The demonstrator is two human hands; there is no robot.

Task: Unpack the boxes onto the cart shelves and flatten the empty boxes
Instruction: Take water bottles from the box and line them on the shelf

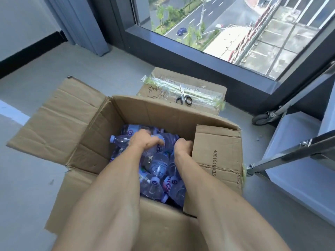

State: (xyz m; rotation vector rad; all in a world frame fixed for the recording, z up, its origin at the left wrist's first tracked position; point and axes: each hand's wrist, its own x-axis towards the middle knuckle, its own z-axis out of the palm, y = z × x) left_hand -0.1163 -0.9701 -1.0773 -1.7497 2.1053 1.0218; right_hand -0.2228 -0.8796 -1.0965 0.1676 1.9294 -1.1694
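On the grey floor (36,187) beside a high window (235,24), an open cardboard box (163,113) full of plastic water bottles (157,165) is reached into by both bare hands. The left hand (143,140) is seen with its fingers (159,142) curled down over a bottle lying near the top of the pile, though how firmly it is gripped cannot be told. The right hand (183,146) is lowered just beside it, its fingers bent and largely hidden behind the inward-folded right flap (217,156), so their hold cannot be judged. Bottles are heaped loosely below and between both sets of fingers. Beyond the fingers, a second, taped box (183,82) is set against the window frame, with black-handled scissors (184,96) laid on its top. Well to the right of the fingers, the metal frame and a wheel of the cart (282,156) are visible.
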